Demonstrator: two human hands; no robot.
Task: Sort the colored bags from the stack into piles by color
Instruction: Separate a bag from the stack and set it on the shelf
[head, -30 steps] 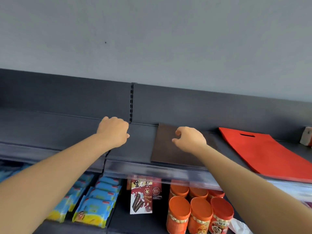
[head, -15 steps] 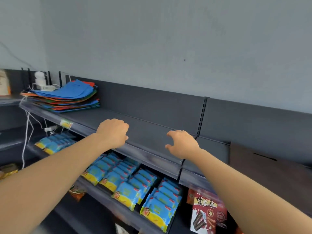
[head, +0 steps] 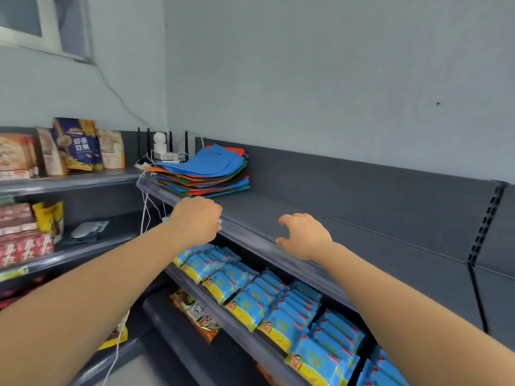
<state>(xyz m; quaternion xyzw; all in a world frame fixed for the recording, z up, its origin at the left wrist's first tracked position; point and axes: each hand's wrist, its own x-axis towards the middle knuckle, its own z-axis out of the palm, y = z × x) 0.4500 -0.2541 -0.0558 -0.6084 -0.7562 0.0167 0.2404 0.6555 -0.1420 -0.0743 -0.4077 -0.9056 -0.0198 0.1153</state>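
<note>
The stack of coloured bags (head: 206,171) lies at the far left end of the dark grey top shelf (head: 348,227), with a blue bag on top and orange, green and red edges showing beneath. My left hand (head: 195,220) hovers over the shelf's front edge just below the stack, fingers curled under, holding nothing. To its right, my right hand (head: 303,235) hangs above the front edge with bent, spread fingers, also holding nothing. Neither hand touches the stack.
Behind the stack stands a white device with cables (head: 161,149). Snack bags (head: 78,146) fill the left corner shelf. Several blue-and-yellow packets (head: 250,296) line the shelf below. The grey wall backs the top shelf.
The view has swung left along the shelf: the brown and red bags have gone out of view on the right and the stack has come in closer. Both hands moved left, still holding nothing.
</note>
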